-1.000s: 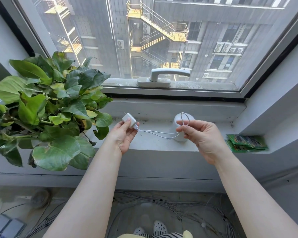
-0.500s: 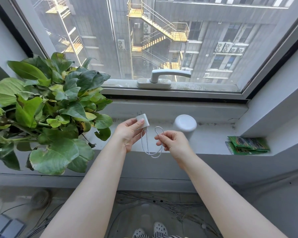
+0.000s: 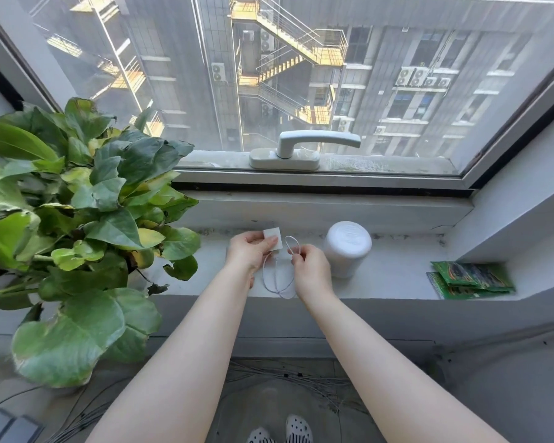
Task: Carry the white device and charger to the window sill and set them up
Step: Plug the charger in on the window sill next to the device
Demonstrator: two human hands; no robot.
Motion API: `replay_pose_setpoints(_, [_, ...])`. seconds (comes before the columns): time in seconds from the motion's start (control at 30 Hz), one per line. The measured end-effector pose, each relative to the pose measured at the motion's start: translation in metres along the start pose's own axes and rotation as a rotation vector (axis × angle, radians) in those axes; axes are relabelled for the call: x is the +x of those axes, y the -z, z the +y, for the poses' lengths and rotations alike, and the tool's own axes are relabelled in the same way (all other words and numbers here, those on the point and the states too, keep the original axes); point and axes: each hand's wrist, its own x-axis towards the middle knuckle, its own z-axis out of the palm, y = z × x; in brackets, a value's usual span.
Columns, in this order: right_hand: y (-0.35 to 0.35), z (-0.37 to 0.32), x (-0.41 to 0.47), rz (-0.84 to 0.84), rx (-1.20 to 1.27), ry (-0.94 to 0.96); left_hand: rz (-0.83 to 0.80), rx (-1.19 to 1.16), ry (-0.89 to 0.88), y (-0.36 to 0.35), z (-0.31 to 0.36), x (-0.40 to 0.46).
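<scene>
1. Head view shows the left hand (image 3: 248, 251) pinching the white charger (image 3: 273, 238) between thumb and fingers, just above the window sill (image 3: 390, 282). The grasp is closed on the block.
2. The right hand (image 3: 311, 270) sits just beside the left one, and its fingertips are closed on a loop of the thin white cable (image 3: 277, 279). One small loop stands above these fingers and a longer loop hangs below both hands.
3. The white device (image 3: 347, 247) stands upright on the sill, just to the right of the right fingers and apart from them; no hand touches it.
4. I judge the step in hand is to sort out the cable so it can be set up with the device. It is good to keep the charger steady in the left fingers and let only the right fingers feed the cable, so the loops do not cross.
5. Where the free plug end of the cable lies I cannot tell; it is too thin and pale against the sill.
6. The plant (image 3: 87, 219) is near the left fingers, so the hanging loop should stay away from its leaves.
7. The green packets (image 3: 470, 279) lie well to the right and do not disturb.
</scene>
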Motion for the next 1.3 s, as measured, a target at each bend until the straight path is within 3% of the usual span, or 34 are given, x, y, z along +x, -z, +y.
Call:
replay_pose_setpoints(0.23, [-0.010, 0.003, -0.002, 0.048, 0.055, 0.041, 0.112, 0.234, -0.110, -0.002, -0.006, 0.012])
replay_pose_setpoints(0.37, [-0.015, 0.008, 0.002, 0.044, -0.072, 0.072, 0.166, 0.344, -0.168, -0.002, -0.008, 0.009])
replay_pose_setpoints(0.53, [-0.023, 0.020, 0.004, 0.151, -0.406, 0.268, 0.201, 0.397, -0.229, -0.004, -0.012, 0.005])
replay_pose_setpoints(0.77, [-0.021, 0.020, 0.003, 0.149, -0.508, 0.360, 0.260, 0.443, -0.275, -0.005, -0.014, 0.004])
replay_pose_setpoints(1.3, [-0.018, 0.024, 0.004, 0.065, -0.607, 0.297, 0.257, 0.514, -0.356, -0.003, -0.020, 0.008])
